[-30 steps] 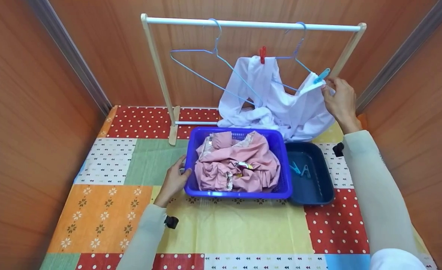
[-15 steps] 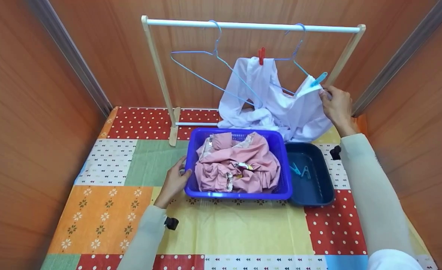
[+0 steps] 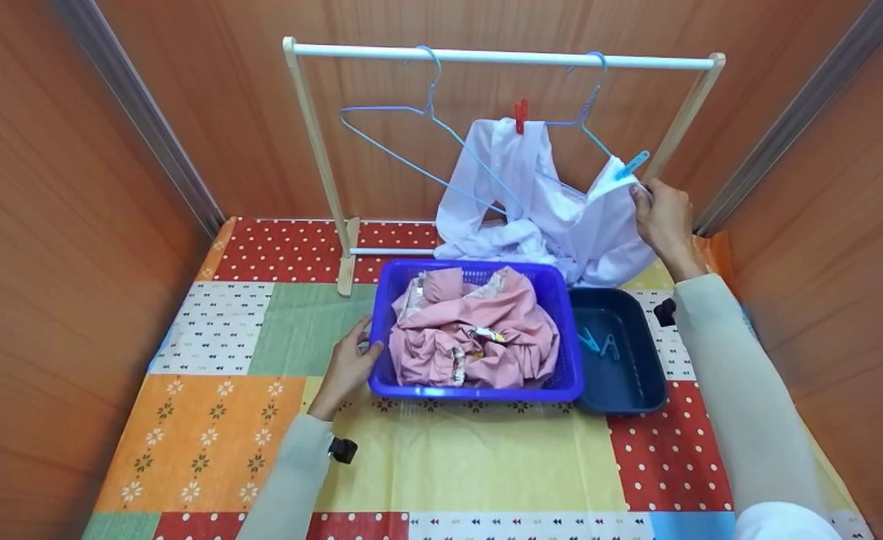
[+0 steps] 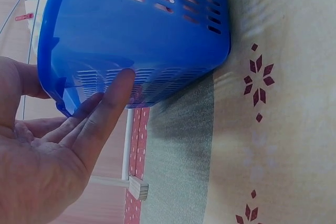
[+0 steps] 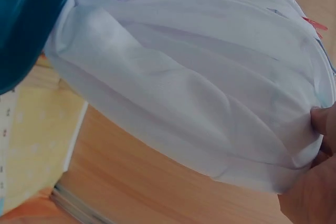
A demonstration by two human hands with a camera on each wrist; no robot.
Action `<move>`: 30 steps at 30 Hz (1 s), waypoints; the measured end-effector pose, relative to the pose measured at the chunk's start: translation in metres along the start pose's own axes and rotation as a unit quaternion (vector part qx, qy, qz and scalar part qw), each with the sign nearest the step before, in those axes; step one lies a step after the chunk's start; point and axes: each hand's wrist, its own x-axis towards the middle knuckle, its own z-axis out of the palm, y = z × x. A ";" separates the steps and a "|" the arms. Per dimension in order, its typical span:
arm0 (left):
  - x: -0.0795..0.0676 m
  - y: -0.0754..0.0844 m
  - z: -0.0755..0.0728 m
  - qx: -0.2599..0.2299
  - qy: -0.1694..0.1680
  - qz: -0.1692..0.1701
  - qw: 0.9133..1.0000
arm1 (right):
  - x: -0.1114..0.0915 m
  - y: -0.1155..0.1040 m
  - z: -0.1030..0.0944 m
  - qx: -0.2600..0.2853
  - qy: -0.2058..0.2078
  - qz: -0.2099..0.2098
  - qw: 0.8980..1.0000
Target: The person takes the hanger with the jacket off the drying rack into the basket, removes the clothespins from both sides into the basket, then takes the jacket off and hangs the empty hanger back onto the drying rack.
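A white garment (image 3: pixel 561 217) hangs from a blue wire hanger (image 3: pixel 595 94), held by a red clothespin (image 3: pixel 521 116) and a light-blue clothespin (image 3: pixel 632 165). Just below the light-blue clothespin, my right hand (image 3: pixel 665 221) pinches the garment's edge between thumb and fingers. The right wrist view shows the white cloth (image 5: pixel 173 87) stretching away from the thumb. My left hand (image 3: pixel 351 364) grips the left side of a blue plastic basket (image 3: pixel 479 391), thumb at the rim and fingers (image 4: pixel 107 111) along its slotted outer wall. Crumpled pink clothing (image 3: pixel 479 315) fills the basket.
A drying rack with a white rail (image 3: pixel 501 55) stands at the back, and a second wire hanger (image 3: pixel 392 142) on it bears nothing. A dark tray (image 3: pixel 632 375) with light-blue clothespins (image 3: pixel 590 341) sits right of the basket. Wood-grain panels enclose three sides.
My right hand has moved slightly left and down, bringing the garment's pinched edge and the light-blue clothespin along. My left hand stays on the basket.
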 end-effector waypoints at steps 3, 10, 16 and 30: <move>-0.001 0.000 0.000 0.001 -0.001 -0.002 1.000 | -0.001 0.000 0.003 0.003 0.020 -0.009 1.000; -0.002 -0.001 0.000 -0.006 -0.001 0.008 1.000 | -0.001 0.000 0.005 0.013 0.067 -0.024 0.997; -0.002 -0.001 0.000 -0.007 0.000 0.007 1.000 | -0.001 -0.001 0.003 0.024 0.083 -0.022 0.996; -0.002 -0.001 0.000 -0.009 -0.004 0.011 1.000 | -0.006 -0.002 -0.004 0.054 0.138 -0.055 0.987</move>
